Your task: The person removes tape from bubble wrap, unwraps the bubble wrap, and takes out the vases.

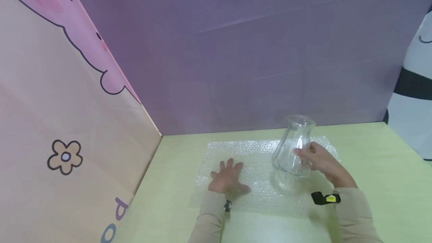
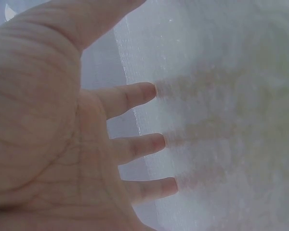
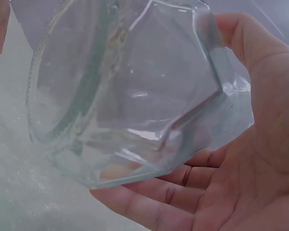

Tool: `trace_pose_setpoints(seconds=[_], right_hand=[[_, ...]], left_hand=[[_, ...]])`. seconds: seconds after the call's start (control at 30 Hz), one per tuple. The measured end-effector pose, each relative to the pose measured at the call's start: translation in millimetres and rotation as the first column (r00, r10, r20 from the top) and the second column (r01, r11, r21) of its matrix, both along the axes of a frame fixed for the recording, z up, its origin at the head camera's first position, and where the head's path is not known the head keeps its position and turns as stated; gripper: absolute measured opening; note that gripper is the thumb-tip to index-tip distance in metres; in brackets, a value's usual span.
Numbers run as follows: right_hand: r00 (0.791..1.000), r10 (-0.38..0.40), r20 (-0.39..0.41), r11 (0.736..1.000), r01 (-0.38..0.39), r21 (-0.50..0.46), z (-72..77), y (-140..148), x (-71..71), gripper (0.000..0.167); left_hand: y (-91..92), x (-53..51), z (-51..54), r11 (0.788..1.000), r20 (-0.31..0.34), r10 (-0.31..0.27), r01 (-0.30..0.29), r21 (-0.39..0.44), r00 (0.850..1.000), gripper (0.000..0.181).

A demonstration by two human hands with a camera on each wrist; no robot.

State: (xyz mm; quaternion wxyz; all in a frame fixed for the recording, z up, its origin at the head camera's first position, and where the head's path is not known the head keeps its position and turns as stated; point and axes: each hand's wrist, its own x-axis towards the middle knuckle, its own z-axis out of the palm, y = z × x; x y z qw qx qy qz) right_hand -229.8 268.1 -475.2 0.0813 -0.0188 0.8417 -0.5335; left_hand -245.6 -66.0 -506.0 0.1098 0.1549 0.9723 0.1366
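A clear glass vase [image 1: 293, 149] with faceted sides, a wide base and a narrower neck is held tilted above the bubble wrap. My right hand [image 1: 320, 160] grips it from the right side, thumb on one face and fingers round the other, and the right wrist view shows the vase's thick base [image 3: 82, 82] towards the camera. My left hand [image 1: 227, 178] rests on the left part of the bubble wrap [image 1: 256, 198] with its fingers spread. In the left wrist view its fingertips [image 2: 156, 140] meet the wrap's surface.
The wrap lies flat on a pale green-yellow table [image 1: 175, 183]. A purple-grey wall [image 1: 236, 55] stands along the table's back edge. A printed panel [image 1: 94, 130] with a flower borders the left side, and another black-and-white printed panel [image 1: 413, 115] stands at the right.
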Motion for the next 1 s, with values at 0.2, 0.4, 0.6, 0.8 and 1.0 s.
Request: trace_pose_setpoints(seconds=[0.2, 0.4, 0.6, 0.8, 1.0], right_hand=[[1.000, -0.007, -0.017, 1.000, 0.007, -0.005, 4.0, 0.1, 1.3, 0.063], [1.000, -0.013, -0.027, 1.000, 0.013, -0.008, 3.6, 1.2, 3.0, 0.070], [0.999, -0.023, -0.049, 1.000, 0.022, -0.003, 1.2, 4.2, 2.0, 0.075], [0.998, -0.047, -0.049, 0.999, 0.046, -0.027, 0.9, 3.8, 1.1, 0.068], [0.996, -0.074, -0.050, 0.997, 0.072, -0.035, 2.9, 4.3, 2.1, 0.067]], left_hand=[[-0.6, -2.8, -0.3, 1.000, 0.008, -0.001, 0.001, 0.012, 1.000, 0.096], [-0.9, -2.5, -0.6, 1.000, 0.015, 0.003, -0.003, 0.004, 1.000, 0.096], [-1.7, -2.6, -1.1, 1.000, 0.017, 0.000, 0.000, 0.002, 1.000, 0.096], [-3.8, -3.1, -0.8, 1.000, 0.020, -0.002, 0.001, 0.004, 1.000, 0.097], [-4.3, -4.8, -1.1, 1.000, 0.021, -0.006, 0.007, -0.006, 1.000, 0.097]])
